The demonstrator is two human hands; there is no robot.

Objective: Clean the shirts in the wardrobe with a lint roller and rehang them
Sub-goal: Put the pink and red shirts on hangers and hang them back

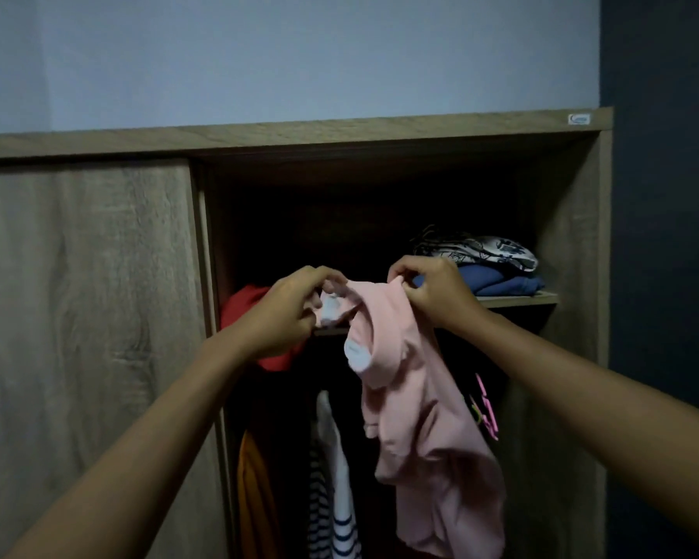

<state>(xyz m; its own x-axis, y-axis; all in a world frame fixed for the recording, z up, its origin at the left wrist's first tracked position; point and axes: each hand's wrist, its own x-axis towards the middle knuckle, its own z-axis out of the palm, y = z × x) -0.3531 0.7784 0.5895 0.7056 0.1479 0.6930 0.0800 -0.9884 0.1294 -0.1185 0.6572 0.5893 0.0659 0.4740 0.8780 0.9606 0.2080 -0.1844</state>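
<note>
A pale pink shirt hangs in front of the open wooden wardrobe, with white labels showing inside its collar. My left hand grips the collar at its left side. My right hand pinches the collar at its right side, just in front of the shelf edge. Below, an orange garment, a white one and a navy-striped shirt hang in the dark interior. No lint roller or hanger is visible.
On the shelf lie folded blue clothes under a black-and-white patterned piece. A red garment sits at the shelf's left end. The closed sliding door covers the left half. A dark wall stands at the right.
</note>
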